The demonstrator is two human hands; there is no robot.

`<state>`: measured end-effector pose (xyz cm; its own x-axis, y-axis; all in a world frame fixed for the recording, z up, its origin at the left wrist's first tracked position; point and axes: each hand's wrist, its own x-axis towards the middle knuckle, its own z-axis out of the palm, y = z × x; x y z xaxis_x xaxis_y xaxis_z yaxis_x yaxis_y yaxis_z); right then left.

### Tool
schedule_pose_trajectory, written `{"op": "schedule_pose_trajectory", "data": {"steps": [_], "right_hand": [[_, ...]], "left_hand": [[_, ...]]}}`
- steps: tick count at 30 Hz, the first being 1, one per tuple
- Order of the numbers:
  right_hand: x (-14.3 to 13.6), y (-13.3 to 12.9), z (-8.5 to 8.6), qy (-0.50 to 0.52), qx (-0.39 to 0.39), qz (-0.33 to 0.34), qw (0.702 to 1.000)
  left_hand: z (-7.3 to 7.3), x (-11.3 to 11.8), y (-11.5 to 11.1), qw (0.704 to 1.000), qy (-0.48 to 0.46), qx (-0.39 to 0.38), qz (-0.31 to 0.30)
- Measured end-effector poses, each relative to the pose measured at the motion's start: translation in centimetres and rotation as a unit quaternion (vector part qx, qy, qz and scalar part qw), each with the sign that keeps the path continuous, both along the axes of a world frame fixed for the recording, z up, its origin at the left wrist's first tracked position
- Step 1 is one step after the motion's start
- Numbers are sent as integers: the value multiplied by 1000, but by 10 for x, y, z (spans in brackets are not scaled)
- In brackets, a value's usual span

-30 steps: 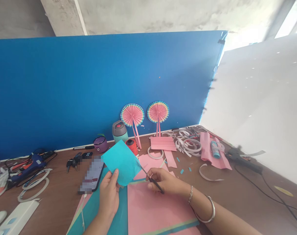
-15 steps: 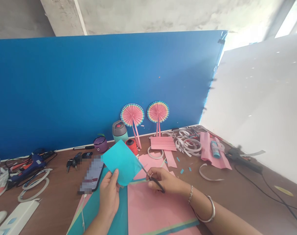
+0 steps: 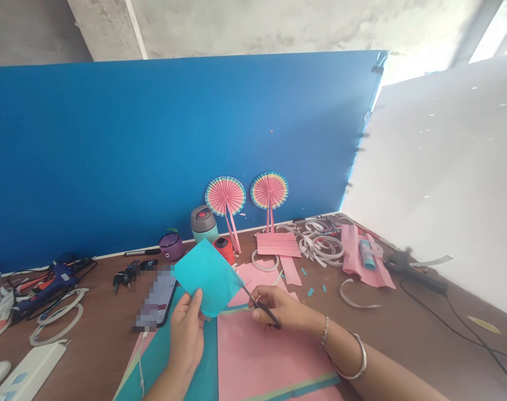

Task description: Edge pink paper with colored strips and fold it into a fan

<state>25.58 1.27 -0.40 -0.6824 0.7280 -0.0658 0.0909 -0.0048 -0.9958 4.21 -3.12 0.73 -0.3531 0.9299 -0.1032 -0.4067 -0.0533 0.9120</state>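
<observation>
A bright turquoise sheet of paper (image 3: 207, 275) is pinched at its lower left edge by my left hand (image 3: 187, 331), thumb on top. My right hand (image 3: 276, 309) grips dark-handled scissors (image 3: 265, 313), whose blades lie at the right edge of the turquoise sheet. Whether the blades are apart is hard to tell. Under my hands are a large pink sheet (image 3: 274, 353) with yellow-green and teal strips along its edge and a teal sheet (image 3: 203, 362). Two round pleated paper fans (image 3: 225, 196) with pink handles lean on the blue partition.
A phone (image 3: 157, 301), keys (image 3: 130, 273), a purple cup (image 3: 171, 246) and a glue gun (image 3: 55, 284) are on the left. A grey-lidded bottle (image 3: 203, 224) and red tape roll (image 3: 224, 249) stand behind. White strip coils (image 3: 324, 249) and a glue stick (image 3: 367, 255) lie right.
</observation>
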Motion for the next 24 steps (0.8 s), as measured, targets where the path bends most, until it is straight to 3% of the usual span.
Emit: {"op": "schedule_pose_trajectory", "data": {"steps": [24], "right_hand": [[-1, -1, 1, -10, 7, -18, 1000]], "left_hand": [[-2, -1, 0, 1000, 12, 3, 7]]}}
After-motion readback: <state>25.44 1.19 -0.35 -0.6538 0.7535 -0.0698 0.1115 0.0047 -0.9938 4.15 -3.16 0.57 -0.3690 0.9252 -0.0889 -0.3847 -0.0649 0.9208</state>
